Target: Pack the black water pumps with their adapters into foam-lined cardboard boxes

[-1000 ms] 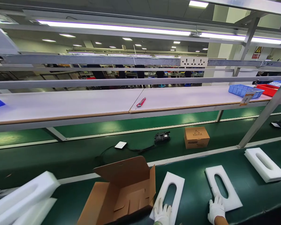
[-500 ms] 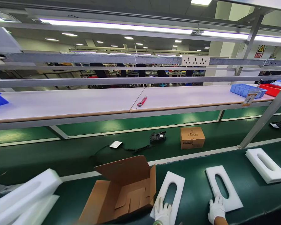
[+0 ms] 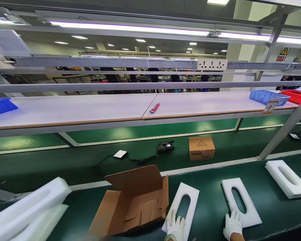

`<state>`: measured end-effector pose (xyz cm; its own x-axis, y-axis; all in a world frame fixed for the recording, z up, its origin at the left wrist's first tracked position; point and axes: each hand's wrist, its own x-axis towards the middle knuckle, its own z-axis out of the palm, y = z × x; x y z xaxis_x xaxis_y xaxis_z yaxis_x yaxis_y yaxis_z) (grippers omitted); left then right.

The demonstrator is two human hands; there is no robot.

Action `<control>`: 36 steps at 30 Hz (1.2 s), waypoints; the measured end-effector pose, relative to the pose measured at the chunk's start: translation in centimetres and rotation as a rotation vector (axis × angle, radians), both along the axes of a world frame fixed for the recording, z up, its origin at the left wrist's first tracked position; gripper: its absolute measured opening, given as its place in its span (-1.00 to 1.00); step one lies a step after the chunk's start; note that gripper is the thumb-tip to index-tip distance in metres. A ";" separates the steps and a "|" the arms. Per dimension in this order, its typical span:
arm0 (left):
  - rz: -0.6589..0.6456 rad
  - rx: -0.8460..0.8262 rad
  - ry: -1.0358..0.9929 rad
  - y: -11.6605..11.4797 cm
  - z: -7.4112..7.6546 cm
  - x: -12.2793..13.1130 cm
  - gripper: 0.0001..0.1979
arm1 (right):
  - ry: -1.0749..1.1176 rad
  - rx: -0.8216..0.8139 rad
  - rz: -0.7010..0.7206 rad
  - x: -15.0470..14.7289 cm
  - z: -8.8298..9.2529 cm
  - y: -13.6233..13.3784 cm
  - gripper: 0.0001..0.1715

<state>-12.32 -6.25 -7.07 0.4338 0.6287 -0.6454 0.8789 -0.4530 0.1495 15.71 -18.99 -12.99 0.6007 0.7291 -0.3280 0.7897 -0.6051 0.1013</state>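
"White is what we touch, foam by the look of it. How do our fingers lie?"

"Our left hand (image 3: pixel 175 229) has its fingers spread wide across the near end of the left foam piece (image 3: pixel 193 201), beside its oval slot. Our right hand (image 3: pixel 232 227) rests on the left edge of the right foam piece (image 3: pixel 253 217), fingers closer together. Whether they pinch it, we cannot tell."

"Why so lightly?"

"We'd judge that a flat touch is enough to steady such slabs. Both lie toward the near edge of the bench (image 3: pixel 208 207), probably for easy reach."

"And beside them?"

"Just left of the left piece sits an open carton (image 3: pixel 135 207), its lid raised toward the bench's far edge, so its inside faces us. Whether carton and foam touch, we can't make out."

"What of the other foam?"

"One stack (image 3: pixel 32 207) lies left of the carton; another stack (image 3: pixel 297 188) lies rightward, near the far edge. Set apart like that, they probably give our hands elbow room."

"Beyond that edge?"

"We see a small closed box (image 3: pixel 202 149) and a black device (image 3: pixel 165 146). Above, a pink cutter (image 3: pixel 155 108) lies near the front edge of the shelf (image 3: pixel 90 107), perhaps to be handy."
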 end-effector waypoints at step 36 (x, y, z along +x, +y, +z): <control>0.497 1.089 -0.295 8.7 6.6 -4.9 -0.55 | 0.009 -0.019 -0.005 0.0 1.1 0.1 -0.24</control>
